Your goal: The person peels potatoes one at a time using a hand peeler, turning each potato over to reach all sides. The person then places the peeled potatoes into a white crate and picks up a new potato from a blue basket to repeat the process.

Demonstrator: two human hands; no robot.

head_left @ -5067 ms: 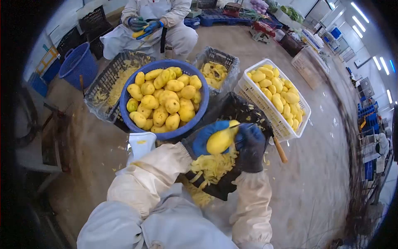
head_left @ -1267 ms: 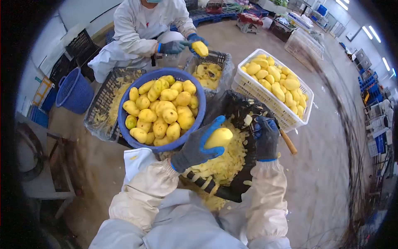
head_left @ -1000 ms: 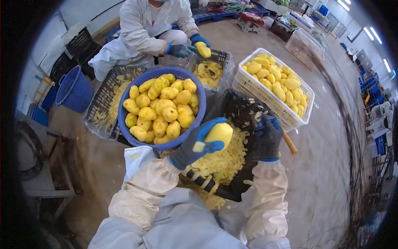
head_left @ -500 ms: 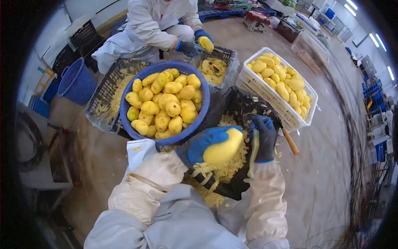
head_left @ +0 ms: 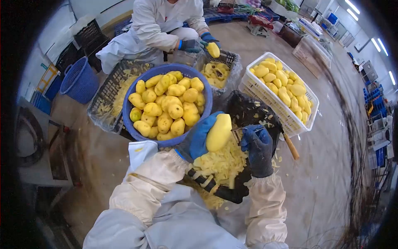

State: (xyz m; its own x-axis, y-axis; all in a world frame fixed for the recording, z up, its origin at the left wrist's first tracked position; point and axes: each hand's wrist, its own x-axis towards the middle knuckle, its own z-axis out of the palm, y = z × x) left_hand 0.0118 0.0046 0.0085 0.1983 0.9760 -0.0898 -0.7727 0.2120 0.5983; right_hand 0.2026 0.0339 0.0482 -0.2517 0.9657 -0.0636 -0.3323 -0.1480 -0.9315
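Note:
My left hand (head_left: 202, 137), in a blue and grey glove, is closed round a peeled yellow potato (head_left: 219, 133) held upright. Just to its right my right hand (head_left: 259, 149), gloved too, grips a thin metal peeler (head_left: 238, 129) whose head is close to the potato's side. Beneath both hands a heap of pale peelings (head_left: 228, 164) lies in a black-lined container (head_left: 244, 103). A blue basket (head_left: 127, 110) of unpeeled potatoes (head_left: 166, 103) stands to the left of my left hand.
A white crate (head_left: 265, 103) of peeled potatoes stands at the right, near a wooden handle (head_left: 291, 146). Across from me a co-worker (head_left: 155, 31) in white holds a potato over a lined crate (head_left: 236, 74). Peelings fill another crate (head_left: 97, 97) behind the blue basket.
My left hand has tilted the potato more upright and raised it. My right hand has turned, showing the peeler beside the potato; the long peel strip that hung there is gone from it.

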